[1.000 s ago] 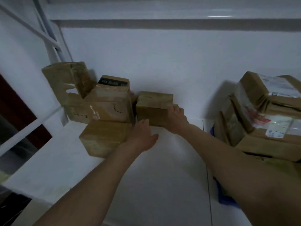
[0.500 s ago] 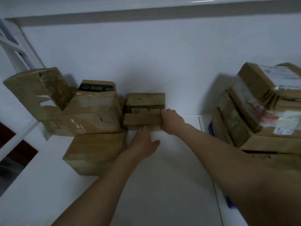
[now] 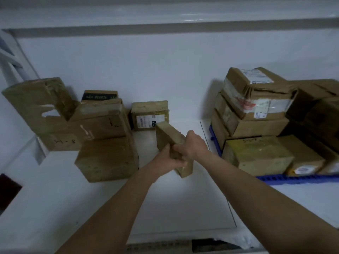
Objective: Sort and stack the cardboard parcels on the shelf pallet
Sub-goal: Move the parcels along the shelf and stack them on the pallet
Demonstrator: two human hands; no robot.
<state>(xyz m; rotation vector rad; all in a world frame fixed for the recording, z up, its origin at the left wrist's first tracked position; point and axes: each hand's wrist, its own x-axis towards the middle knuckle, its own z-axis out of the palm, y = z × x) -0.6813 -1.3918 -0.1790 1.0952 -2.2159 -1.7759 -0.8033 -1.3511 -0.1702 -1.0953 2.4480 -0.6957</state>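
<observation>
We see two bare forearms, sleeveless up to the frame edge; left hand (image 3: 167,160) and right hand (image 3: 192,146) carry no gloves, rings or watch.

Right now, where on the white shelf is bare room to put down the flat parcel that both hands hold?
The bare white shelf lies open in front, between the left stack's front box and the blue pallet. It is crowded at the left stack and on the pallet's parcels.

Slim brown parcel (image 3: 169,137) — tilted, held above the white shelf (image 3: 183,198).
</observation>
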